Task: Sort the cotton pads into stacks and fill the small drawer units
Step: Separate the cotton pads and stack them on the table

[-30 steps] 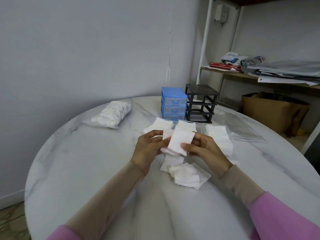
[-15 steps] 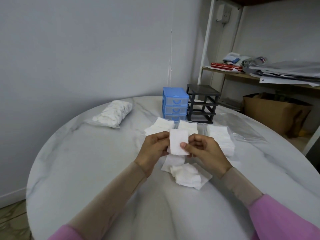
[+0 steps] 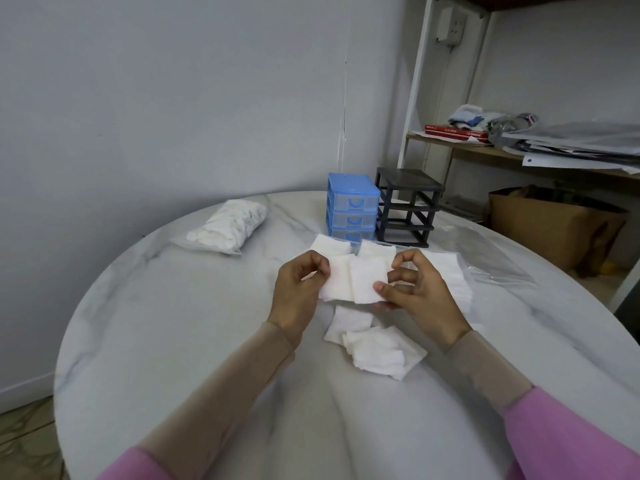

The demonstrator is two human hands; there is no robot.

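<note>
Left hand (image 3: 298, 289): fingers (image 3: 320, 263) curled, thumb and fingertips pinching the left edge of a square white cotton pad (image 3: 337, 280). Right hand (image 3: 420, 294): thumb (image 3: 384, 292) pressed on the lower right corner of a second cotton pad (image 3: 367, 280), other fingers curled behind it. The two held pads overlap at their inner edges and sit above the counter (image 3: 173, 323), in front of the blue drawer unit (image 3: 352, 209).

Landmark: blue drawer unit, three drawers, all closed, upright at the far side of the counter.
- Just in front of the unit, behind the hands: two flat piles of pads, left pile (image 3: 329, 244) and middle pile (image 3: 377, 250), lying on the counter.
- In front and to the right of the unit, partly hidden by the right hand: a taller stack of pads (image 3: 450, 278).
- Further in front of the unit, nearer the person than the hands: a loose heap of pads (image 3: 374, 344), unaligned, some crumpled.
- Touching or just beside the unit's right side: a black drawer frame (image 3: 407, 206), its slots open with no drawers in them.
- Right of the frame: an empty clear plastic bag (image 3: 491, 258), flat on the counter.
- Well to the left of the unit: a clear bag of round cotton pads (image 3: 230, 225).

Counter is round, white marbled. Sleeves are beige at the forearm, pink above.
</note>
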